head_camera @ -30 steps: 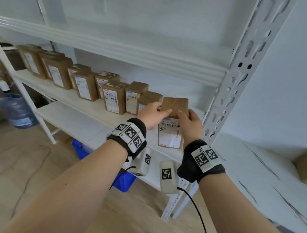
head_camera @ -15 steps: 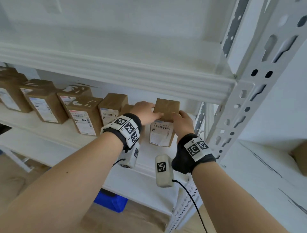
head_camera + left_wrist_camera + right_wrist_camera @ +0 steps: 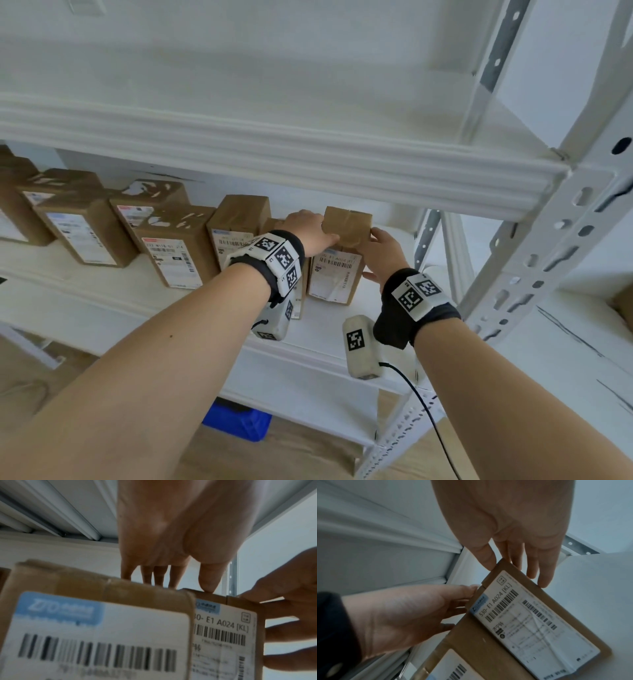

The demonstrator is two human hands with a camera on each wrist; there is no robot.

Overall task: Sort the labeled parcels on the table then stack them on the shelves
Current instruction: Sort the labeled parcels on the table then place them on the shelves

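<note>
A parcel storeroom: white slotted-steel shelving against a plain white wall, a row of brown cardboard parcels with barcode shipping labels, a blue plastic crate on the wooden floor.

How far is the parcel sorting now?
Done: a row of parcels stands on the shelf. In hand: both hands, left and right, set one more parcel at the row's right end. Left: letting go; the table is out of view.
</note>
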